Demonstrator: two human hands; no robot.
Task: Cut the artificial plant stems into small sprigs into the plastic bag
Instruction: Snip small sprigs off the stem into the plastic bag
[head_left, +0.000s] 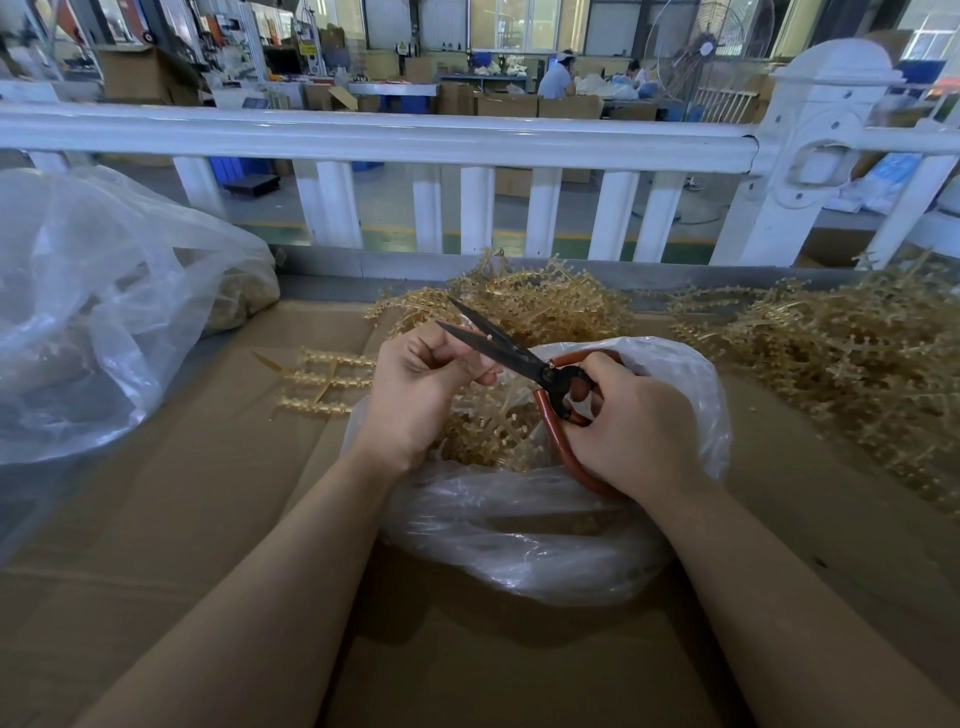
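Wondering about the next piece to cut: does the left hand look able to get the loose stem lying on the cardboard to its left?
Probably yes once freed: the left hand pinches a small piece now, but nothing lies between it and the loose stem.

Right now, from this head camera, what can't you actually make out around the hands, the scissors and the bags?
- Stem piece in the left hand: curled fingers hide nearly all of it.
- Scissors handles: the right hand covers most of the loops.
- Plastic bag: how full it is; hands and cloudy film block the view.
- Large bag at left: cut by the frame edge, contents blurred by film.
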